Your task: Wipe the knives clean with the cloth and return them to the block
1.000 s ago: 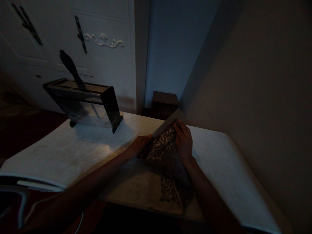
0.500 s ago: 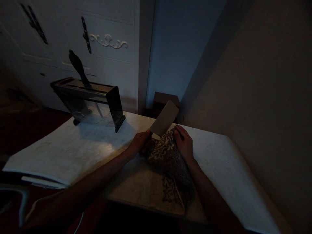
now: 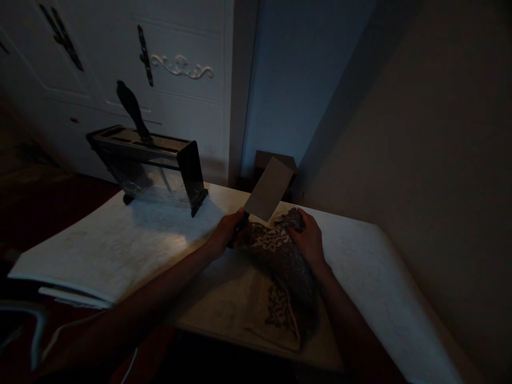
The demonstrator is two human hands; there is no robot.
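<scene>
My left hand [image 3: 228, 232] is closed round the black handle of a cleaver [image 3: 269, 189], whose broad blade points up and away from me. My right hand [image 3: 310, 239] grips a bunched edge of a dark patterned cloth [image 3: 280, 250], just right of the blade. The cloth hangs in folds below the cleaver, and its lower end rests on the table near the front edge. A gap shows between the blade and the bunched part of the cloth. Some fingers of both hands are hidden.
A knife block [image 3: 148, 165] with clear sides and one black-handled knife [image 3: 134, 109] stands at the back left of the white table [image 3: 152, 240]. White cabinets [image 3: 188, 117] rise behind it. A brown box [image 3: 276, 157] sits beyond the far edge, and a wall [image 3: 420, 133] lies right.
My right hand has drawn the cloth off the blade and bunched it, moving slightly right. The cleaver's blade now shows more fully. My left hand has hardly moved.
</scene>
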